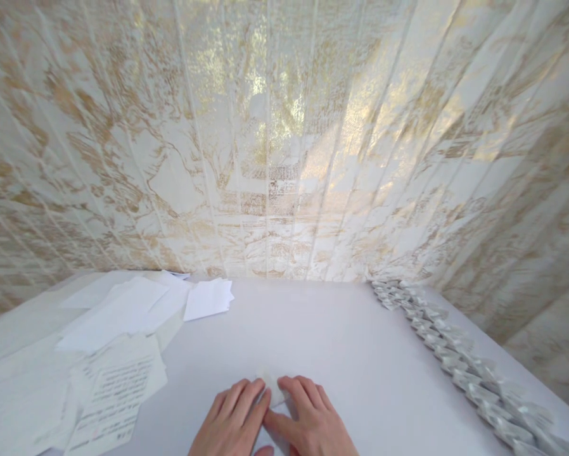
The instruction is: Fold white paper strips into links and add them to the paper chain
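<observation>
Paper point(279, 395), small and white, lies at the bottom centre of the frame, on the table point(313, 335) and partly hidden beneath two hands. The left hand point(232, 418) enters from the lower edge, its fingers close together and their tips on or beside the left margin of the piece. The right hand point(313, 421) lies opposite, its fingers bent at the right margin and its thumb reaching inward across the piece. Each grip is loosely curved; whether either pinches the piece or merely presses it cannot be told, the undersides being hidden. At the left of the frame, loose sheets point(113, 316) overlap; a handwritten sheet point(116, 396) lies at lower left. A small stack point(208, 297) of white slips rests left of centre. From centre right to the lower right corner runs a chain point(455, 354) of grey-white folded pieces. Patterned drapery point(265, 158) fills the upper frame.
</observation>
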A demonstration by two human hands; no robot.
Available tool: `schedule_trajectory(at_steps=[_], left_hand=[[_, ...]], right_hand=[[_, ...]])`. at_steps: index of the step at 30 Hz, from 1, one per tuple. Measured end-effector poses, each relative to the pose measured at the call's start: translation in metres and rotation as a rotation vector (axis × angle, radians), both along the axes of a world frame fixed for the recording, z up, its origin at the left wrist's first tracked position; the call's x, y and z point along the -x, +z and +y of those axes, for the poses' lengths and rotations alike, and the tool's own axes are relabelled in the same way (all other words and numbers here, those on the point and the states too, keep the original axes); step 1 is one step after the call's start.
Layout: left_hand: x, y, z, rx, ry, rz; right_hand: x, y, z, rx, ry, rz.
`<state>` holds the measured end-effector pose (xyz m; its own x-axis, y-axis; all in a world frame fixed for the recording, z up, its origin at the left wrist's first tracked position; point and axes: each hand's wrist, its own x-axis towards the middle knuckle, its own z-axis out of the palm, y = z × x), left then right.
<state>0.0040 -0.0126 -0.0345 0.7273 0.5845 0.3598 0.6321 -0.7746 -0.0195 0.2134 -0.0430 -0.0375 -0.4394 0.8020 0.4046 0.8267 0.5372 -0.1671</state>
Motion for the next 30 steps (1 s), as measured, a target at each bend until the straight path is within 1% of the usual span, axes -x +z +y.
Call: schedule_trajectory(at_steps=[2,5,6,8,9,12,15,18,21,24,26,30], left_hand=[[-0.006,0.004,0.001,0.099,0.020,-0.045],[-0.010,0.011,0.004,0.217,0.066,-0.186],[-0.011,0.013,0.005,0.245,0.076,-0.232],[-0.011,0.018,0.007,0.299,0.059,-0.277],[-0.011,0.020,0.008,0.319,0.034,-0.279],[-0.009,0.025,0.011,0.355,-0.016,-0.263],[-0.010,0.026,0.012,0.360,-0.012,-0.269],[-0.011,0.024,0.008,0.363,-0.018,-0.267],[-0.011,0.018,0.001,0.356,-0.049,-0.274],[-0.011,0.012,-0.003,0.393,-0.038,-0.289],[-0.011,0.010,-0.003,0.429,-0.019,-0.314],[-0.011,0.009,-0.001,0.416,-0.066,-0.380]], right_hand=[[-0.002,0.006,-0.001,0.054,0.024,0.044],[-0.011,0.027,0.001,0.224,0.062,0.165],[-0.015,0.034,0.003,0.249,0.034,0.222],[-0.021,0.045,0.006,0.283,0.012,0.321],[-0.023,0.047,0.008,0.296,0.017,0.362],[-0.024,0.046,0.011,0.342,0.105,0.417],[-0.020,0.042,0.010,0.360,0.151,0.399],[-0.015,0.042,0.008,0.361,0.131,0.353],[-0.013,0.042,0.006,0.362,0.120,0.332],[-0.013,0.041,0.006,0.371,0.093,0.343],[-0.012,0.039,0.006,0.375,0.073,0.353],[-0.011,0.037,0.006,0.376,0.067,0.368]])
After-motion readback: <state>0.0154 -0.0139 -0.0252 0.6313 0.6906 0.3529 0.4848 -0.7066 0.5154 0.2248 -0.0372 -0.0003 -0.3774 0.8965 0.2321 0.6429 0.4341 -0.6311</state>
